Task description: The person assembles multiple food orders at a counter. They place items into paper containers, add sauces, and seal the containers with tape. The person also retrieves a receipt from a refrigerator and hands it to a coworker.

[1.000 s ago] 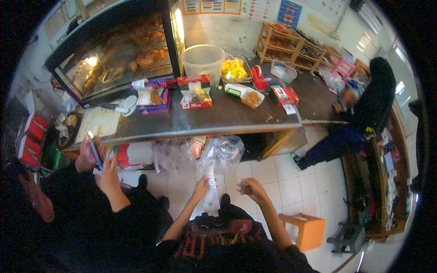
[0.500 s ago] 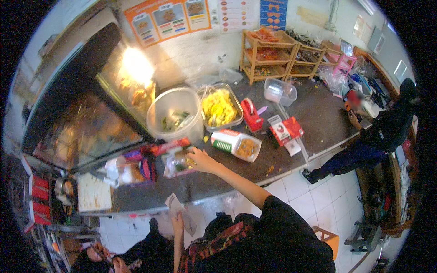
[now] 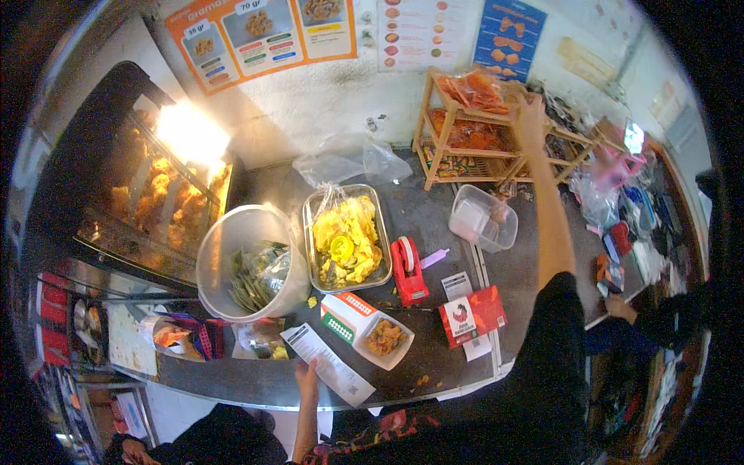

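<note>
My left hand point(image 3: 307, 373), low at the counter's front edge, is closed on a long white paper receipt point(image 3: 328, 367). Stretched far across the counter, my right arm ends at a wooden rack point(image 3: 427, 163). There my right hand point(image 3: 530, 125) is at the top tier, beside orange sauce packets point(image 3: 474, 91); its fingers look apart, with no held thing visible. Just beyond the receipt lies an open white, orange and green carton point(image 3: 350, 314) with fried chicken point(image 3: 386, 338) in it. Near it stands a red box point(image 3: 471, 315) on paper slips.
A round plastic tub point(image 3: 211, 283) holds green packets. Next to it are a metal tray point(image 3: 385, 267) of yellow food, a red tape dispenser point(image 3: 408, 271) and a clear plastic container point(image 3: 500, 232). A lit food cabinet point(image 3: 147, 225) stands left. Other people are at both sides.
My right hand has left the clear bag at the front left and moved to the far right rack. The receipt in my left hand is now over the counter. The view has shifted.
</note>
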Demonstrator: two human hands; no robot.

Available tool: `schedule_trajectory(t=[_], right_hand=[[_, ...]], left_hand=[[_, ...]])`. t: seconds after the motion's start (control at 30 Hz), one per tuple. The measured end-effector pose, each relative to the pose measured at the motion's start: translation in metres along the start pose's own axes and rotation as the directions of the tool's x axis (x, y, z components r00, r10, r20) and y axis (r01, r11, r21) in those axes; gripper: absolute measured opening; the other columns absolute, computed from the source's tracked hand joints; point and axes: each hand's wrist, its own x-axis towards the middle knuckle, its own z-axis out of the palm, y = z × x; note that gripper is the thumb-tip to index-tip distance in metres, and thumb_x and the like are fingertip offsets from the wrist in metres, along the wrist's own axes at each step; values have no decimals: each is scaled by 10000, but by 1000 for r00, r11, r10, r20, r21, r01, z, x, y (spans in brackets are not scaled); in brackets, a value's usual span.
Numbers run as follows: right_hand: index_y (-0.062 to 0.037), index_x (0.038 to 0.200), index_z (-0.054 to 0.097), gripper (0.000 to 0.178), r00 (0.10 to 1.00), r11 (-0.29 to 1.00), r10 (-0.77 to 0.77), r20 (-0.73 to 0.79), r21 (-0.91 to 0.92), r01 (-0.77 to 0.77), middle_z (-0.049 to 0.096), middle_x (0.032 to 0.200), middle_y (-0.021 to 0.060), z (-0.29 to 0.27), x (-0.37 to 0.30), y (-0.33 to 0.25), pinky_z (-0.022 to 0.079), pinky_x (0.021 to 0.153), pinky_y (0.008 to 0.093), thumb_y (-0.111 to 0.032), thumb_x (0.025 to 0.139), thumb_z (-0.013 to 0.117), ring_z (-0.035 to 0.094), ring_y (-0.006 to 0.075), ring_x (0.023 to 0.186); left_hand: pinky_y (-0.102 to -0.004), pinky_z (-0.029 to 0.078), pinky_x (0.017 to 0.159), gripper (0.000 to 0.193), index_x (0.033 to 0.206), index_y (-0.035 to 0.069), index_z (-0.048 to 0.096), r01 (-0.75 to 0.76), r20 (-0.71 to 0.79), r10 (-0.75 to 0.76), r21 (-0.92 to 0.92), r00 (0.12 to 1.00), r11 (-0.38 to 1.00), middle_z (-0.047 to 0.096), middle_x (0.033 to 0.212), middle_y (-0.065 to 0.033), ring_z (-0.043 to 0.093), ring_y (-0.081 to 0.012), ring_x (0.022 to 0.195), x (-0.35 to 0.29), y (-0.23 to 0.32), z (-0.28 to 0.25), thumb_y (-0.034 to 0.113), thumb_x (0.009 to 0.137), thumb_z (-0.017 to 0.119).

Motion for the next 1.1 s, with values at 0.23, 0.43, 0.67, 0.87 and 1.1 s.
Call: schedule_trajectory(t=[0.23, 0.43, 0.67, 0.87, 1.1], right_hand=[[-73, 978, 625, 206, 960, 950, -277, 46, 164, 266, 478, 1117, 177, 8, 49, 37, 472, 818, 449, -139, 792, 568, 512, 368, 1007], [-49, 1021, 571, 210, 962, 975, -206, 178, 115, 188, 469, 1101, 188, 5, 51, 14, 461, 815, 426, -70, 812, 568, 533, 367, 951], [-44, 960, 570, 146, 975, 941, -218, 44, 273, 199, 521, 1019, 153, -98, 32, -78, 436, 839, 408, -79, 819, 570, 533, 341, 958], [-34, 884, 564, 105, 525, 421, -646, 554, 832, -361, 527, 1038, 102, -186, -123, -258, 448, 810, 317, -33, 781, 584, 544, 231, 964], [-42, 965, 521, 192, 496, 315, -775, 391, 920, -233, 511, 1067, 142, -206, -278, -467, 509, 686, 382, -69, 788, 589, 598, 318, 856]], left_hand=[[-434, 340, 977, 567, 1309, 12, 329, -248, -23, 452, 810, 892, 532, 376, 1232, -225, 395, -373, 1151, -41, 24, 13, 39, 800, 577], [-474, 294, 1010, 557, 1261, 36, 401, -466, 331, 375, 806, 866, 365, 373, 1278, -185, 338, -403, 1207, -60, 38, 15, 11, 740, 595], [-508, 282, 1024, 555, 1243, 73, 428, -554, 448, 343, 761, 826, 338, 374, 1313, -129, 301, -406, 1248, -58, 20, -4, 61, 728, 634], [-509, 294, 1020, 556, 1247, 71, 437, -548, 472, 302, 794, 828, 264, 372, 1324, -122, 294, -410, 1253, -52, 10, -17, 158, 747, 664], [-548, 218, 1059, 616, 1261, 29, 408, -596, 518, 327, 773, 790, 218, 363, 1316, -135, 234, -386, 1304, -40, 11, -22, 268, 756, 668]])
